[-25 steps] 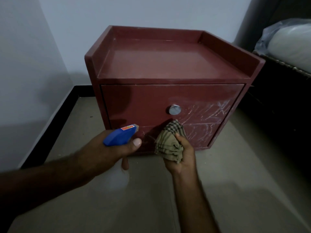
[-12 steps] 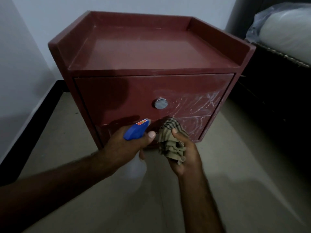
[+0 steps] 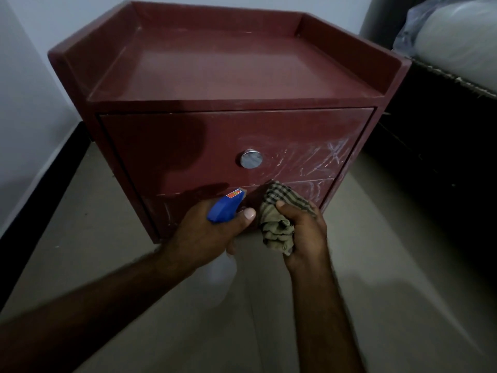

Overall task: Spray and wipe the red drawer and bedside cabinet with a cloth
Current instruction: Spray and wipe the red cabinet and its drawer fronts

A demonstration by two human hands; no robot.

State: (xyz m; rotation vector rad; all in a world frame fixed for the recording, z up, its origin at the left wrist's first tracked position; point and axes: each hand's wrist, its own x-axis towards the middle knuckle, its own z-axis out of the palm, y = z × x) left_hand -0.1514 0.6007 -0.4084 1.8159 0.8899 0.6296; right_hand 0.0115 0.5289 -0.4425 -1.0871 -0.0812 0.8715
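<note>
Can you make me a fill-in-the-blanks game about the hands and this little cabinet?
1. The left hand grips a spray bottle whose top is ____.
2. The right hand grips a checked cloth by the cabinet, which is coloured ____.
3. The drawer has ____ round shiny knob.

Missing words: blue, red, one.

floor: beige tiles | wall: white, black skirting | right: dark bed base, plastic-wrapped mattress
</note>
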